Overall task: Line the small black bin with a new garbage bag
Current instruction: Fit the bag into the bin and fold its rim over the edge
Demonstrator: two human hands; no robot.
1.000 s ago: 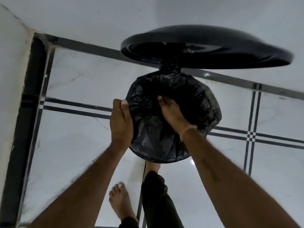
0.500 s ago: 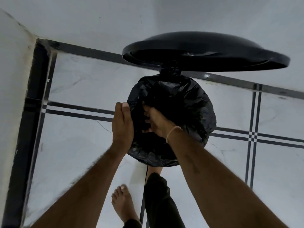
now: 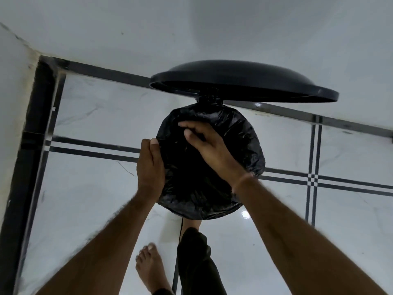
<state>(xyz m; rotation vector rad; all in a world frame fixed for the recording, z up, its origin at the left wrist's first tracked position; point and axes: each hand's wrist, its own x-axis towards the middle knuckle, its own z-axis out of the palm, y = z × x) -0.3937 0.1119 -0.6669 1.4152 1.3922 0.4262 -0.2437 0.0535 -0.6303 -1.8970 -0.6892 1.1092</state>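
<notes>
The small black bin stands on the floor with its round lid [image 3: 244, 81] tipped up at the back. A black garbage bag [image 3: 240, 137] lines it, its edge folded over the rim all around, so the bin's own wall is hidden. My left hand [image 3: 150, 167] grips the bag-covered rim on the left side, fingers closed over it. My right hand [image 3: 210, 145] hovers over the bin's opening, fingers curled and pinched together near the back left part of the bag; whether it holds plastic is unclear.
White marble floor [image 3: 95, 188] with black inlay lines. A white wall [image 3: 191, 28] runs behind the bin and another wall with a black skirting [image 3: 27, 145] is at the left. My bare left foot [image 3: 148, 267] and my right leg in black trousers [image 3: 195, 258] stand just before the bin.
My right hand has come up out of the bag's inside and moved toward the back left of the opening. My left hand has stayed on the left rim.
</notes>
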